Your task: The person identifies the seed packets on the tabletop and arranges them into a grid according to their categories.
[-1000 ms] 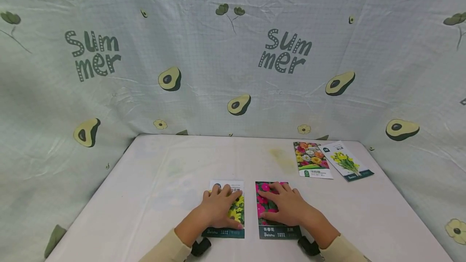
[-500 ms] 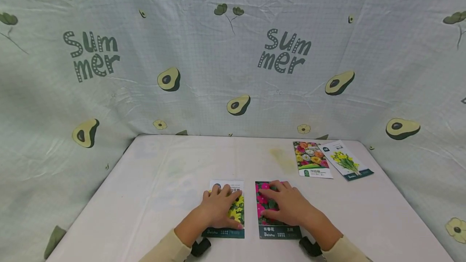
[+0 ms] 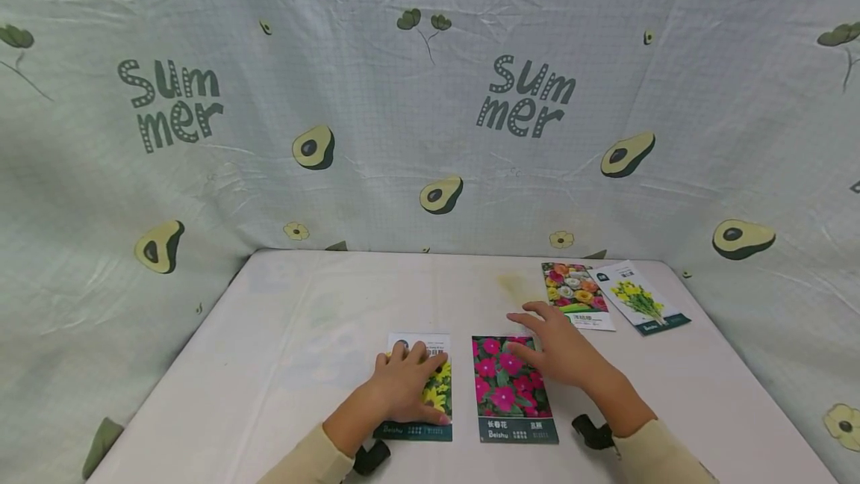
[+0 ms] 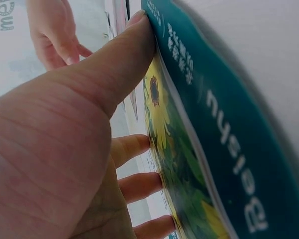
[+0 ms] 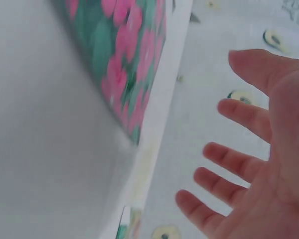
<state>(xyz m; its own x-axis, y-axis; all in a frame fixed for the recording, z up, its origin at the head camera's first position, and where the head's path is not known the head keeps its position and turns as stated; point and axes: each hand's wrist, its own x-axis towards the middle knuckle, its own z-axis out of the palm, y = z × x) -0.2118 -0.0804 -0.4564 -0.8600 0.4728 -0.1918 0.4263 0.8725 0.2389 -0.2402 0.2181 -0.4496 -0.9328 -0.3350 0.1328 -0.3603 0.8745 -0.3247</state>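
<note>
While the left hand (image 3: 405, 383) rests with fingers spread on the yellow-flower packet (image 3: 438, 392), pressing rather than pinching it, the right hand (image 3: 563, 349) is free of any hold, its fingers loosely parted above the upper right corner of the pink-flower packet (image 3: 512, 394). Both packets lie flat, side by side with a gap between, near the person on the white table (image 3: 322, 349). Each is probably light, thin and bendable; the left-wrist view shows the lower band (image 4: 224, 119) bowing. The face looks glossy and perhaps slippery, though that blurred close view leaves the finish uncertain. A flat palm should slide a packet easily; a pinch at a side edge or corner would suit lifting, gently enough to avoid creases.
</note>
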